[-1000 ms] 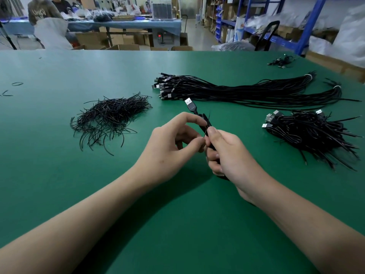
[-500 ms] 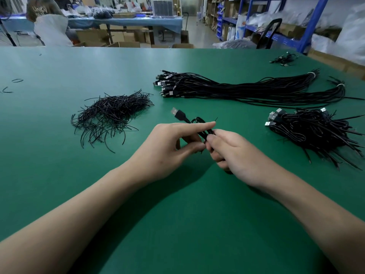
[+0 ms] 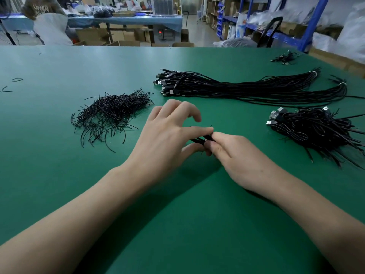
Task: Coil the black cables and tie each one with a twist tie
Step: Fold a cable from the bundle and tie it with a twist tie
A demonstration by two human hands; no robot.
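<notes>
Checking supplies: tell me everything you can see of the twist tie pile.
The twist tie pile is a loose, tangled heap of thin black strands, wire-like with a faint sheen, some straight, some curved, strays fanning out at its near edge. It lies on the green table, left of the left hand, which does not touch it.

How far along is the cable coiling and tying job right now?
Done: a heap of coiled cables lies at the right. In hand: the left hand and right hand both grip one coiled cable, apparently at the tying stage. To do: a long bundle of straight cables at the back, with a pile of twist ties ready.
</notes>
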